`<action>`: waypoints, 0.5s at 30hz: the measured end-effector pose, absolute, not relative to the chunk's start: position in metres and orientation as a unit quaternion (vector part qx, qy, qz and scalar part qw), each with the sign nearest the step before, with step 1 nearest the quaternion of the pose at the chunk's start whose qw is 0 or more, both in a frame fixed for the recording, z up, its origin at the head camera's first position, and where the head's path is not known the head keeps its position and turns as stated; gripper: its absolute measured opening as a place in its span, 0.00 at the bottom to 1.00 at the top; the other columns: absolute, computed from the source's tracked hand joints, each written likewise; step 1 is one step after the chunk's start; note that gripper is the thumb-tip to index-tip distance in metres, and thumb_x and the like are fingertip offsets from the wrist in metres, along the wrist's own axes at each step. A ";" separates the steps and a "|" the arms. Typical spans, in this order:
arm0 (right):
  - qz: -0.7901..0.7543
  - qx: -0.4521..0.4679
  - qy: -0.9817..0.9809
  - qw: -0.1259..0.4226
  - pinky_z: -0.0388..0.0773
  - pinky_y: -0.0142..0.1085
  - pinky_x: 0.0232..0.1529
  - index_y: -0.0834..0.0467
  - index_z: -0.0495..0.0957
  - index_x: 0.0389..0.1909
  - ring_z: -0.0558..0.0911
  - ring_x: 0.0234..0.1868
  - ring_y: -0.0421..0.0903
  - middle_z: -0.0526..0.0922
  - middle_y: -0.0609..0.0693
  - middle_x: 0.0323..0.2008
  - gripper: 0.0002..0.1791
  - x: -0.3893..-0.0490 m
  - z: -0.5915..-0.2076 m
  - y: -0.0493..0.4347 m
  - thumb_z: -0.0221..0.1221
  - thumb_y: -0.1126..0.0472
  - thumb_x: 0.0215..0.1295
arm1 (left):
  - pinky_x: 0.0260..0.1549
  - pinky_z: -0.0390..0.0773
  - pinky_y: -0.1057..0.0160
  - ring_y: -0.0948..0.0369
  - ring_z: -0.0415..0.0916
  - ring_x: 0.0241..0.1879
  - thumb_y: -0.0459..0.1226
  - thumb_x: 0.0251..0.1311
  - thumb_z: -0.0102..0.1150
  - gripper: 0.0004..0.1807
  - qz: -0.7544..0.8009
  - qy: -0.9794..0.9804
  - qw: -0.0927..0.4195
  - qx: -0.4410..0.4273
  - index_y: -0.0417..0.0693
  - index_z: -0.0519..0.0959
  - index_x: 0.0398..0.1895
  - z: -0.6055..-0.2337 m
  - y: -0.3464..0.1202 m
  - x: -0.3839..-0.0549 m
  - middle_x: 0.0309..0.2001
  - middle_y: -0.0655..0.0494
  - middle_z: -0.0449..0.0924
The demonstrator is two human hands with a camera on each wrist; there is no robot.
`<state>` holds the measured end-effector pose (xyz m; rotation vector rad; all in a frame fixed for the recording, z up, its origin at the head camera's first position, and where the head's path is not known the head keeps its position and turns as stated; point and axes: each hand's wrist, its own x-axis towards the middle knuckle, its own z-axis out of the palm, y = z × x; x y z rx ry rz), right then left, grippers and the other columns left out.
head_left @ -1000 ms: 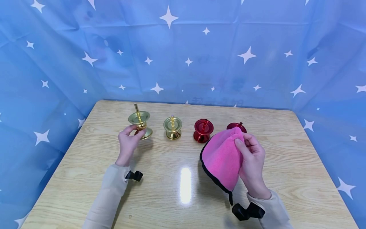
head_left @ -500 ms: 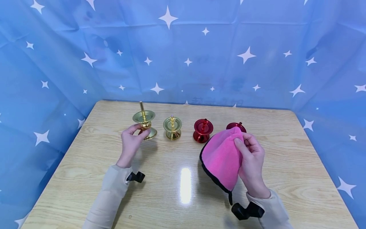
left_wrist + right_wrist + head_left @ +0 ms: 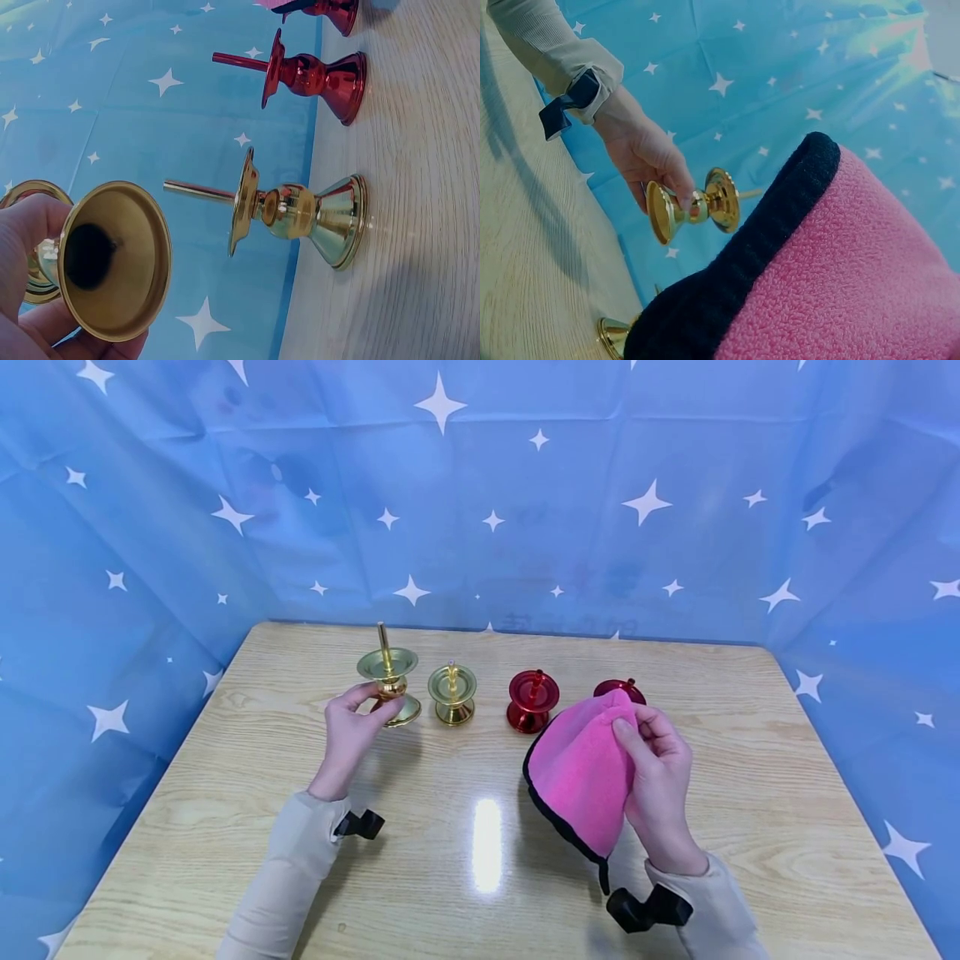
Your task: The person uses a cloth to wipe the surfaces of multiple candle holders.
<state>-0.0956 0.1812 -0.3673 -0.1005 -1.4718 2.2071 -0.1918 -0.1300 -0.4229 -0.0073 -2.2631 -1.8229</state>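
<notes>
My left hand grips a gold candlestick by its stem, above the table. In the left wrist view its hollow base faces the camera, with a dark inside. My right hand pinches a pink cloth with black edging, which hangs down to the left. Just right of the held candlestick, a shorter-looking gold candlestick stands upright on the table. Beside that stands a red candlestick. Another red candlestick is mostly hidden behind the cloth.
All of this is over a light wood-grain table. A blue backdrop with white stars rises behind the table and along its sides. Black wrist cameras are strapped over both sleeves.
My left hand has moved to the right with the gold candlestick, bringing it nearer the standing gold one. The right hand and the pink cloth have hardly moved.
</notes>
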 end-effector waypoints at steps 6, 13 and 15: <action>0.809 -0.039 -0.540 0.229 0.72 0.25 0.24 0.62 0.81 0.32 0.75 0.24 0.40 0.78 0.50 0.24 0.05 -0.097 -0.365 0.182 0.59 0.74 0.58 | 0.41 0.71 0.62 0.61 0.74 0.37 0.31 0.48 0.69 0.11 -0.610 -0.784 0.112 -0.026 0.37 0.85 0.36 -0.409 -0.123 -0.184 0.38 0.45 0.83; 0.832 -0.024 -0.515 0.202 0.73 0.26 0.22 0.63 0.81 0.33 0.76 0.24 0.41 0.79 0.52 0.26 0.06 -0.100 -0.361 0.180 0.57 0.75 0.60 | 0.38 0.74 0.69 0.63 0.74 0.34 0.28 0.44 0.70 0.09 -0.597 -0.790 0.124 -0.062 0.35 0.85 0.31 -0.414 -0.115 -0.187 0.33 0.43 0.83; 0.831 -0.018 -0.517 0.202 0.72 0.26 0.22 0.63 0.81 0.33 0.76 0.25 0.41 0.79 0.51 0.26 0.08 -0.101 -0.361 0.179 0.56 0.75 0.60 | 0.39 0.75 0.67 0.62 0.75 0.35 0.28 0.43 0.70 0.09 -0.593 -0.792 0.125 -0.071 0.34 0.85 0.31 -0.413 -0.112 -0.186 0.33 0.42 0.83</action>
